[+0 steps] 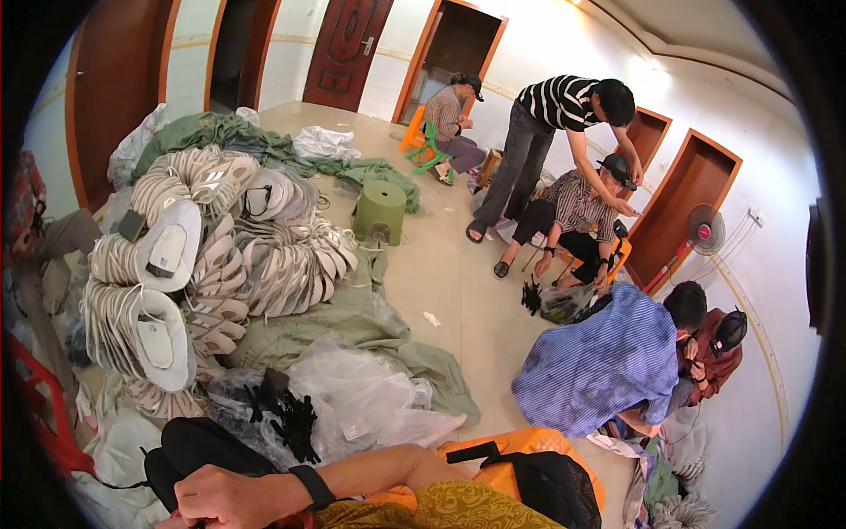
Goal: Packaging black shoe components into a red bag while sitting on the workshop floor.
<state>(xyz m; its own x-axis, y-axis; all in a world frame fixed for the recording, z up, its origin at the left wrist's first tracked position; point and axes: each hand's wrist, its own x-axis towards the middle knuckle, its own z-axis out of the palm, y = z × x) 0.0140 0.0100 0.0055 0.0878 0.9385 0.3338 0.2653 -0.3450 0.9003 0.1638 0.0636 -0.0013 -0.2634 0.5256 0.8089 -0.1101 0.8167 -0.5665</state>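
Note:
My right hand (220, 495) is at the lower left edge, its forearm reaching in from the right with a dark band on the wrist. The fingers are curled closed, and whatever they hold is hidden below the hand. My left hand does not show clearly. Close beyond my right hand is a black rounded thing (207, 450), perhaps clothing or a bag. A bundle of black strips (297, 425) lies past it on clear plastic sheeting (357, 397).
Stacks of pale shoe uppers (163, 339) rise on green cloth at left. A green stool (381, 212) stands behind them. Several people sit at right; one in a striped shirt (560, 99) bends over another. An orange chair (529, 438) is beside my arm, a fan (705, 227) by the wall.

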